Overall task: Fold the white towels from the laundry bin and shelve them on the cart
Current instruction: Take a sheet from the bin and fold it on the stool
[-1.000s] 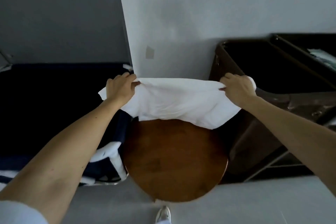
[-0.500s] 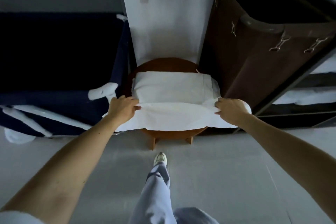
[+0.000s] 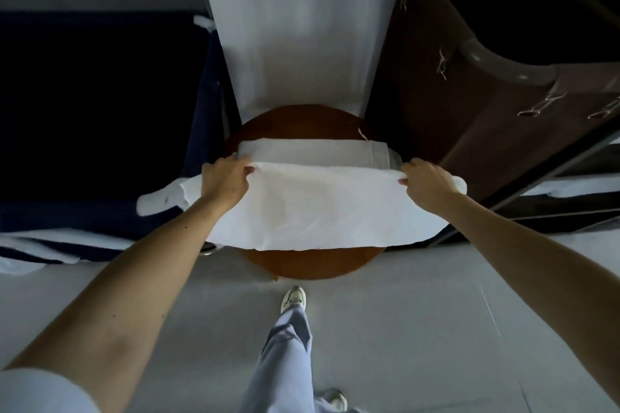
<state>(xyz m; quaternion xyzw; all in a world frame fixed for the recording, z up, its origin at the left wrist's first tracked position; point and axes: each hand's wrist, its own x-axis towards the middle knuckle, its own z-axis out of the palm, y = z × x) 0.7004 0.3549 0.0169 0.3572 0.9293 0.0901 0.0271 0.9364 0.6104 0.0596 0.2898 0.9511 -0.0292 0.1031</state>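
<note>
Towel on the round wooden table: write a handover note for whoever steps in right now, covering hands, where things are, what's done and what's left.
Left hand: fingers grip the towel at its left corner.
Right hand: fingers grip its right corner.
Towel: the far part lies flat on the round table; the held edge is raised over it, mid-fold.
Navy bin stands on the left, with white cloth over its rim. The cart stands on the right, with white linen on a shelf.
Done: towel laid out, fold underway.
Left: finish folding, shelve it on the cart, then take any more towels from the bin.
</note>
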